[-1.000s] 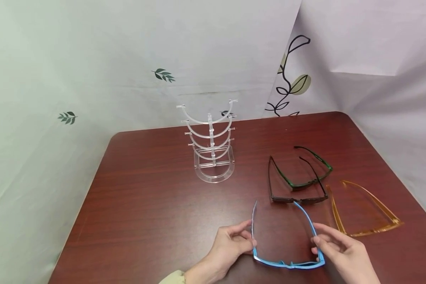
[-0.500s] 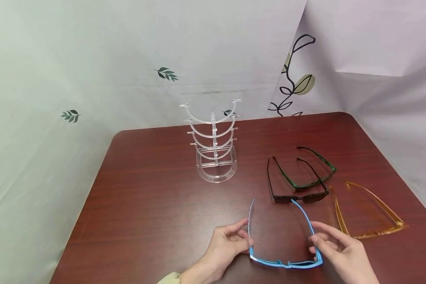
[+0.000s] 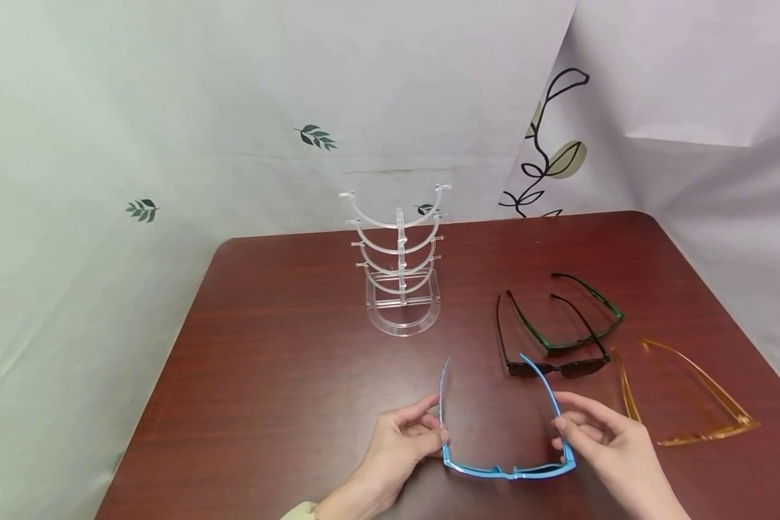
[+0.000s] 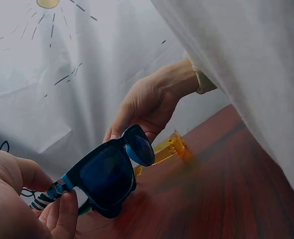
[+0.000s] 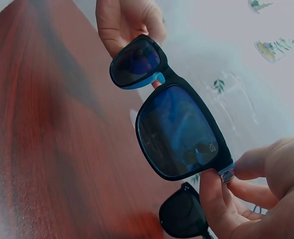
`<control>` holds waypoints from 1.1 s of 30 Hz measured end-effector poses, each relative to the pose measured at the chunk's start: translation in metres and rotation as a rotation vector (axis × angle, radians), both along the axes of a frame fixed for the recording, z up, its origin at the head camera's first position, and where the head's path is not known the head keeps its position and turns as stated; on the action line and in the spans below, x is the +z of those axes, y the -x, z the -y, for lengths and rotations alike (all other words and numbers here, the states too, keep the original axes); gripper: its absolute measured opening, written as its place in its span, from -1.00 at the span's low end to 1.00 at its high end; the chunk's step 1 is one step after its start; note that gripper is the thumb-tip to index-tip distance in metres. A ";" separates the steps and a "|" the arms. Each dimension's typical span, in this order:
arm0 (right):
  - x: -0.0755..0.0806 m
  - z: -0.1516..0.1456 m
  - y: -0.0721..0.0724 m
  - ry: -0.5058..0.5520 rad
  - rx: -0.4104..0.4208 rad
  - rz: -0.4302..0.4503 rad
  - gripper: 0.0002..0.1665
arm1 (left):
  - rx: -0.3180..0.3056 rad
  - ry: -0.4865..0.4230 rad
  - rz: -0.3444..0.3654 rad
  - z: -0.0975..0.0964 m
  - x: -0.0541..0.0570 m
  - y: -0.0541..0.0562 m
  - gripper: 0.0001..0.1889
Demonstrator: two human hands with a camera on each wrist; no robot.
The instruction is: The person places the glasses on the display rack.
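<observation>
Blue sunglasses (image 3: 508, 474) with dark lenses are held up between both hands, their temples spread and pointing away from me. My left hand (image 3: 399, 448) pinches the left temple near the hinge, thumb inside and fingers outside. On the other side my right hand (image 3: 607, 444) pinches the right temple close to its hinge. In the left wrist view the black front of the sunglasses (image 4: 107, 172) shows, with a striped temple between the left fingers. The right wrist view shows both dark blue lenses (image 5: 179, 132) and the right fingers at the hinge.
A clear glasses stand (image 3: 401, 274) with several curved arms stands at the back middle of the table (image 3: 266, 390). Black sunglasses (image 3: 559, 370) and green-framed glasses (image 3: 578, 345) lie overlapping at the right. Amber-framed glasses (image 3: 708, 435) lie right of my right hand.
Both hands have moved a little left and upward in the head view with the blue sunglasses between them. The view has shifted slightly; the grips stay the same.
</observation>
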State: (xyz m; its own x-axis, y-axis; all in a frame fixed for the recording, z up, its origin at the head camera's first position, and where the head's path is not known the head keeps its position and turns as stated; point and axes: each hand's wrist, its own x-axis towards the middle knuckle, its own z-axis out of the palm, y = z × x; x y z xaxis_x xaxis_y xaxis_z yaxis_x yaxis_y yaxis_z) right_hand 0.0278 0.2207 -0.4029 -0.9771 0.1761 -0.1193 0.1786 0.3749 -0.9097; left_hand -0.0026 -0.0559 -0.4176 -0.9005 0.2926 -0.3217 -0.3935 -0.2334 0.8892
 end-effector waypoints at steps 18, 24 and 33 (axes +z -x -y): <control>0.010 0.023 0.026 0.076 0.131 -0.117 -0.62 | 0.079 0.023 -0.002 0.023 0.008 0.007 -0.30; 0.013 0.030 0.038 0.089 0.178 -0.112 -0.62 | 0.122 0.091 0.004 0.030 0.012 0.012 -0.32; 0.015 0.038 0.056 0.172 0.229 -0.061 -0.55 | 0.155 0.096 -0.019 0.040 0.016 0.022 -0.32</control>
